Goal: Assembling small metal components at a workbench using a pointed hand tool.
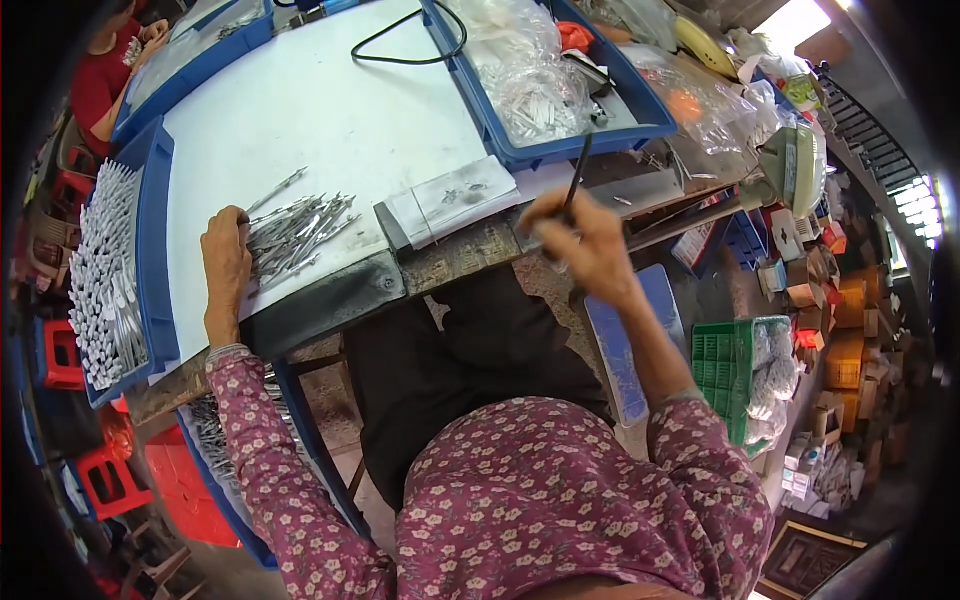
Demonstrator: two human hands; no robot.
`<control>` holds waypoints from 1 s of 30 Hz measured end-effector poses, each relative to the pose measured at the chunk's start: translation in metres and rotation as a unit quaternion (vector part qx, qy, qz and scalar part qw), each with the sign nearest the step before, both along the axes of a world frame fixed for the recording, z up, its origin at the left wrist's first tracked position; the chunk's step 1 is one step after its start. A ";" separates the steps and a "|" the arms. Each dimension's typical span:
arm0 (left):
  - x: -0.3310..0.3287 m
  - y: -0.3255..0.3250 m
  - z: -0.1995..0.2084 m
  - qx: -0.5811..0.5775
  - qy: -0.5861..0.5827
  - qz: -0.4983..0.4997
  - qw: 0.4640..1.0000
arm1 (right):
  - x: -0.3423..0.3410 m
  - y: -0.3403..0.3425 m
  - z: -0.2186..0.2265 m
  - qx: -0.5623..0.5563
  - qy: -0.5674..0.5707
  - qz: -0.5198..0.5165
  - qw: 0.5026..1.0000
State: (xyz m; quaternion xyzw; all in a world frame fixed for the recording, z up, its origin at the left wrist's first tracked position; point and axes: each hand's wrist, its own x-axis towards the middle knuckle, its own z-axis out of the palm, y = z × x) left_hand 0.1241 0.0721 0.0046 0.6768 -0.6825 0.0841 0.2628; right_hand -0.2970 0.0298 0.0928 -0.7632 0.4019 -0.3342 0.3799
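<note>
My left hand [228,262] rests on the white tabletop with its fingers curled, at the left side of a loose pile of slim silvery metal pieces [300,235]. One thin metal piece [280,188] sticks out from its fingertips, apart from the pile. Over the table's front edge my right hand [588,245] is raised, closed round a slender black stick-like tool [577,180] that points up; its kind is not clear. Between the hands lies a flat white block [455,200] with dark smudges and a cord across it, beside a dark metal bar [393,228].
A blue tray [160,250] of stacked white-ended rods stands at left. Another blue tray [560,150] holds plastic bags. At right are a lamp-like head [790,165] on an arm and a green crate [722,375]. A person in red [105,75] sits far left.
</note>
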 end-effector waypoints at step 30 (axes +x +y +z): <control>-0.171 0.059 0.050 -0.080 0.488 -0.089 0.865 | -0.002 -0.161 0.000 -0.197 0.299 -0.040 0.933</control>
